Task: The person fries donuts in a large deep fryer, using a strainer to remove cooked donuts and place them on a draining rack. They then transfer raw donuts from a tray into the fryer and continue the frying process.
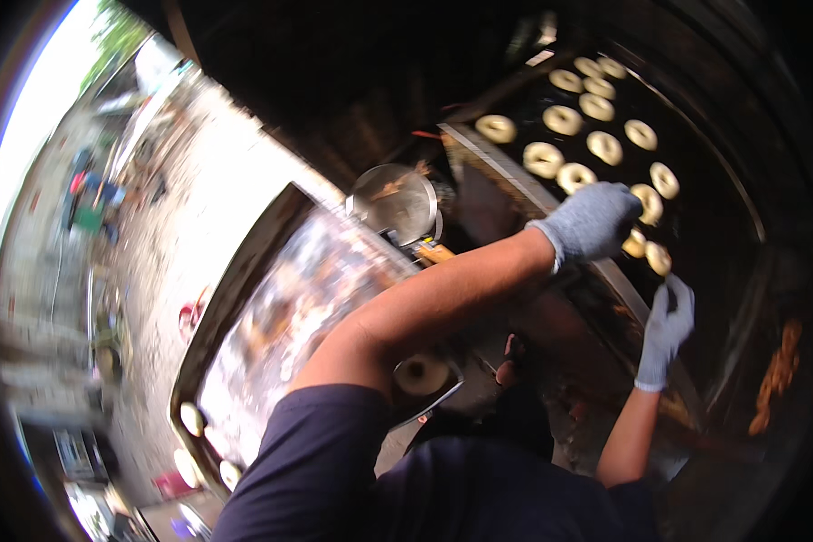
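Head view: the gloved left hand point(598, 223) is over the edge of the dark pan point(501, 163), fingers bunched; its underside is hidden, so whether it grasps anything cannot be told. Nearer, the gloved right hand point(668, 331) curves its fingers narrowly at the nearest dough ring point(657, 260); contact or grip is unclear. Other dough rings point(604, 147) lie spread toward the pan's far end. Likely hazards: crowded rings could stick or deform if pushed together; low fingertips could dip into the contents, possibly hot oil. Leftward, a metal bowl point(405, 211) holds brownish scraps; farther left, pale rings point(191, 418) show at the near-left edge of a counter point(280, 316).
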A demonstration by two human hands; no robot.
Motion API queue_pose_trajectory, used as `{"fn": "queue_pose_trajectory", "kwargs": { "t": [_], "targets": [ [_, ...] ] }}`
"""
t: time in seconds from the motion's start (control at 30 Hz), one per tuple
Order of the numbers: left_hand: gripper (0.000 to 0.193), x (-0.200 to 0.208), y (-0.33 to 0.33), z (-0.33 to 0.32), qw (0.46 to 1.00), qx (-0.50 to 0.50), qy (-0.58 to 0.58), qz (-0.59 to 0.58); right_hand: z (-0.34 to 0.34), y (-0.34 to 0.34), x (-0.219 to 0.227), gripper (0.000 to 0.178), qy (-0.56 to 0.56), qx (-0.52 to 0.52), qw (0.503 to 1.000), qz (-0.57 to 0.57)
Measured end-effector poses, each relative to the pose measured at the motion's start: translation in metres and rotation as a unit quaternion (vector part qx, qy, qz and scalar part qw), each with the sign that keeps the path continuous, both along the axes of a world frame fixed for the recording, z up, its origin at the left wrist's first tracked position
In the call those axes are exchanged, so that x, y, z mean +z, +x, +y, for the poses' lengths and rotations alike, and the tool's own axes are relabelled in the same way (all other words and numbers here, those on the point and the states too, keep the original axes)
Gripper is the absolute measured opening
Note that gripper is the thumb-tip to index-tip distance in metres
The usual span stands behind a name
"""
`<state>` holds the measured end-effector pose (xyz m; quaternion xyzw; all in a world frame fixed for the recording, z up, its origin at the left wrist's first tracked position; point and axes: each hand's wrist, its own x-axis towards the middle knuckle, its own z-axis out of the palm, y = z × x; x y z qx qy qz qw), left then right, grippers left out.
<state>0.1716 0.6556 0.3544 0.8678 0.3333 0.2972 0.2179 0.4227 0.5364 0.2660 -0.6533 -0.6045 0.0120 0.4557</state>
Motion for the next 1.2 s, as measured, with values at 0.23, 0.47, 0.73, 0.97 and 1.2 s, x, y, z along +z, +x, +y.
{"fn": "queue_pose_trajectory", "kwargs": {
  "t": [0.23,0.47,0.73,0.97,1.2],
  "targets": [
    [0.023,0.06,-0.346,-0.292,0.946,0.293,-0.079,-0.116,-0.123,-0.239,0.118,0.025,-0.157,0.418,0.892,0.07],
    [0.038,-0.007,-0.65,-0.65,0.478,0.829,-0.211,0.2,-0.308,-0.545,0.125,0.034,-0.128,0.846,0.501,-0.129],
    [0.058,-0.053,-0.687,-0.663,0.425,0.867,-0.219,0.141,-0.487,-0.723,0.061,0.042,-0.147,0.868,0.417,-0.226],
    [0.066,-0.028,-0.648,-0.613,0.67,0.725,-0.128,-0.096,-0.395,-0.615,0.099,0.041,-0.178,0.876,0.442,0.072],
    [0.056,0.062,-0.405,-0.279,0.901,0.402,-0.125,-0.105,-0.15,-0.359,0.135,0.037,-0.066,0.598,0.788,0.133]
  ]
}}
